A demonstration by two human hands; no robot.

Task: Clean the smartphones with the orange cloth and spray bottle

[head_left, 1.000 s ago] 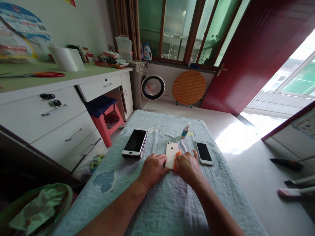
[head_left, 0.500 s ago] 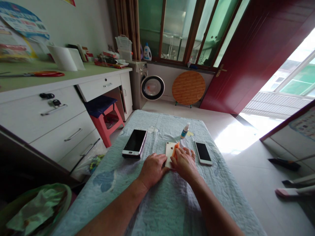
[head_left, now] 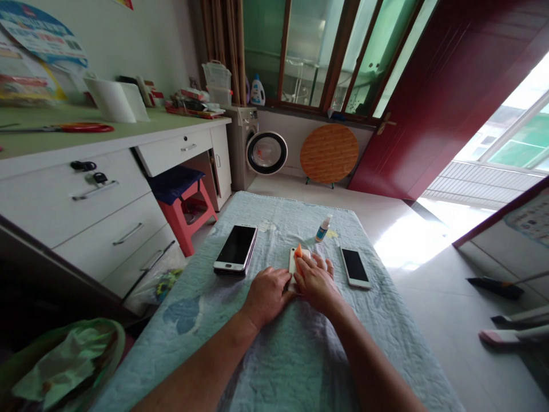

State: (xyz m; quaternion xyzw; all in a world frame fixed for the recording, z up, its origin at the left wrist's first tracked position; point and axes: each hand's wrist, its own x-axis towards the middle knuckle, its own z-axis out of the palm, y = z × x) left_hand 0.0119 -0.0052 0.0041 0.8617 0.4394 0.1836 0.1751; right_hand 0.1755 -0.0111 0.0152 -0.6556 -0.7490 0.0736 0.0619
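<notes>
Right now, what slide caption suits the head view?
Left hand at the edge of a face-down phone, right hand holding an orange cloth on its back; small bottle beyond.

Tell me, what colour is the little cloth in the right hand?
The cloth is orange; it shows best in the head view.

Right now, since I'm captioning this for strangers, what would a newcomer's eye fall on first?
Probably the large red door at the upper right, beside the brightly lit floor. Next, perhaps, the vivid orange cloth near the centre, held by the right hand against the pale phone on the light-blue bedcover.
</notes>
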